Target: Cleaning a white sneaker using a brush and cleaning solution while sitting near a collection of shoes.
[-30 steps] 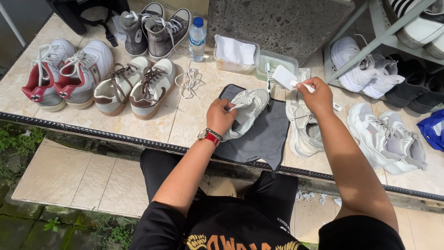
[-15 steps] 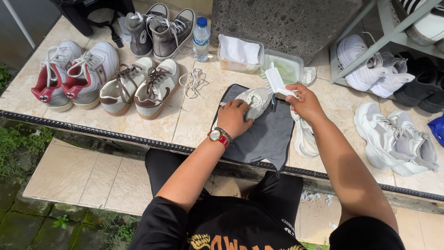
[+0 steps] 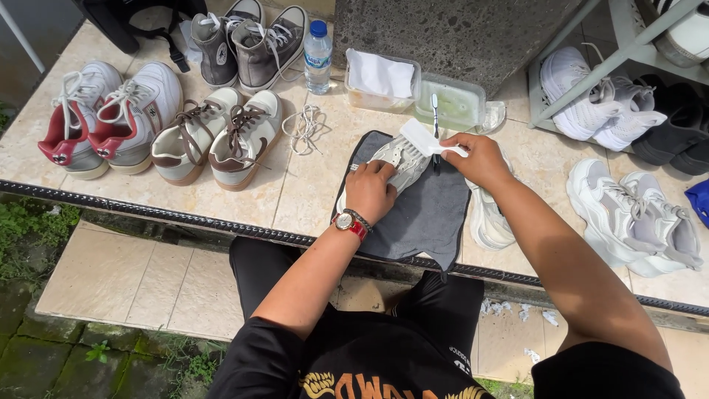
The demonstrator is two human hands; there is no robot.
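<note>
white brush (image 3: 427, 138) now down on the pale sneaker (image 3: 395, 164) — a second ago lifted clear. right hand (image 3: 480, 157) grips its handle; left hand (image 3: 371, 191) clamps the sneaker on grey cloth (image 3: 428, 218) — scrubbing looks underway.

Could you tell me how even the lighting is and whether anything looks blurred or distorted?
Head view: soft, even daylight with faint shadows only; no strong glare on the tiles. The left hand, right hand, white brush and white shoe look sharp. Wide-angle bending shows at the edges, as on the shelf frame.
</note>
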